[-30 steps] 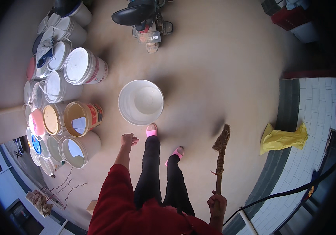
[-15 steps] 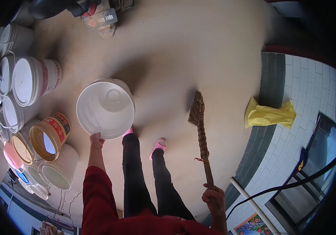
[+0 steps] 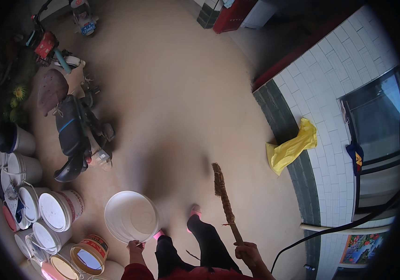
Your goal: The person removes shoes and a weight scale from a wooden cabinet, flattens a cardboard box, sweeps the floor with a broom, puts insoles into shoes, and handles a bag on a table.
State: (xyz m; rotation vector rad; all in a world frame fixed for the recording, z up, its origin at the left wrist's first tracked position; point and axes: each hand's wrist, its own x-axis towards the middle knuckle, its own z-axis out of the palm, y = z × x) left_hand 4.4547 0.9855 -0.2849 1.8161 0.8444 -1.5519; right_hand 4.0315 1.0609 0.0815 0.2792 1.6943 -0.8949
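Note:
By its near rim, my left hand (image 3: 136, 245) grips a wide white plastic bucket (image 3: 132, 217), whose open mouth faces up and shows a bare inside. My right hand (image 3: 249, 254) is closed around the handle of a short straw hand broom (image 3: 227, 205). The brown bristle end points away from me, above the floor, and a red tie hangs partway down the handle. Between the two hands my legs and pink slippers show; the slippers are on the beige floor (image 3: 186, 116).
Stacked white buckets (image 3: 54, 211) and an orange-brown bucket (image 3: 89, 254) line the left side. Beyond them stands a parked scooter (image 3: 76, 126). A yellow sack (image 3: 292, 147) leans against the tiled wall (image 3: 321, 140) on the right. A black cable (image 3: 321, 228) curves across the lower right.
My view has swung up and ahead, bringing the scooter and a red door edge into sight. Bucket and broom sit lower in the picture, still held. My legs have shifted in a step.

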